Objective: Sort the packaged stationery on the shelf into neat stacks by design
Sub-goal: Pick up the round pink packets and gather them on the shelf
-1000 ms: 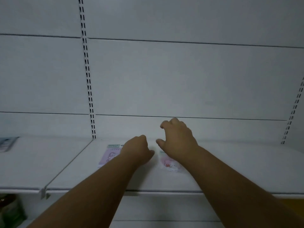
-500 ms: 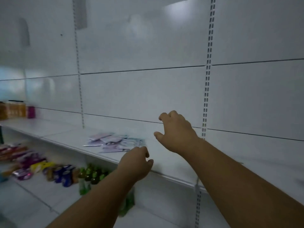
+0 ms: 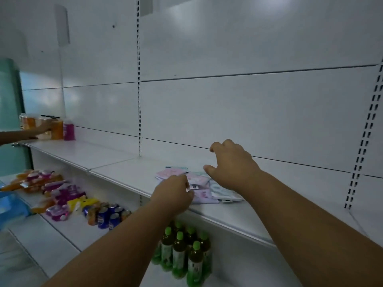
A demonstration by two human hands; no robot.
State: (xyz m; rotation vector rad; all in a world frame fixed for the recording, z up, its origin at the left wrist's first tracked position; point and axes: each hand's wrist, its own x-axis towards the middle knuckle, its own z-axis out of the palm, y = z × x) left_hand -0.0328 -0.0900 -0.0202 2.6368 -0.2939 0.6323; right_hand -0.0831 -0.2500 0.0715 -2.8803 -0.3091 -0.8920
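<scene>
**Sorting barely begun: packets lie in one loose heap**

The stationery packets (image 3: 199, 186) sit jumbled and overlapping near the front edge of the shelf (image 3: 128, 172), pink, lilac and pale green designs mixed; no neat stack shows. The left hand (image 3: 174, 193) is curled over the heap's near side, its grip on a packet impossible to tell. The right hand (image 3: 230, 164) hovers spread and empty above the far side. Bare shelf on both sides gives room for stacks; the front lip is close, so packets could slide off
</scene>
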